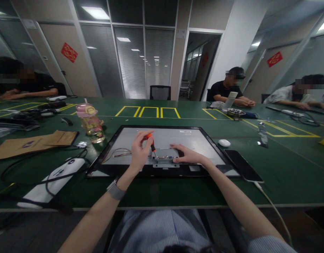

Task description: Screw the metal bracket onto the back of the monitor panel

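Hands [139, 150] [187, 154] with screwdriver [152, 144] at panel [172, 135], bowl [236, 116] of indistinct items [234, 111] beyond

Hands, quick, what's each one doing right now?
Left hand: closed, its grip on the orange-and-black screwdriver.
Right hand: open, fingers spread, resting at the metal bracket.
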